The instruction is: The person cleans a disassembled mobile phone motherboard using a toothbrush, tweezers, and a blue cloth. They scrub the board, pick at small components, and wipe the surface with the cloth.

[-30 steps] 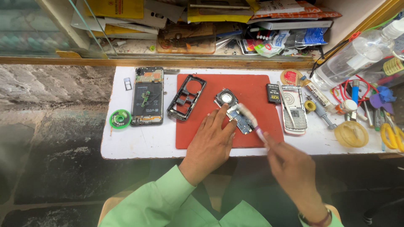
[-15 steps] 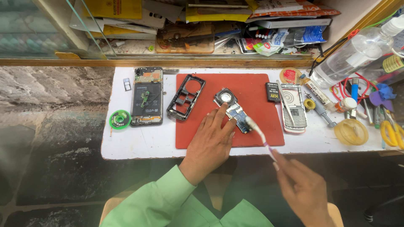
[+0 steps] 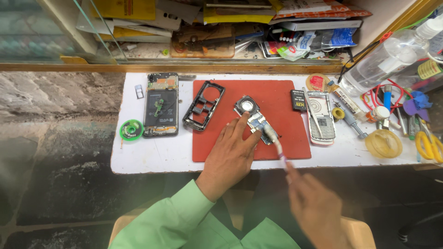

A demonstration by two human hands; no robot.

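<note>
Pinning small bare phone circuit board (image 3: 256,123) at red rubber mat's (image 3: 217,147) centre.
Left hand (image 3: 230,157) flat, fingers spread; right hand (image 3: 314,207), five o'clock, pinches slim brush (image 3: 276,145). Light, stiff, fragile: hold edges.

Matt red rubbery mat (image 3: 277,99) (smooth), glossy clear plastic bottle (image 3: 385,64), bare metal-and-green circuit board (image 3: 254,121).
</note>
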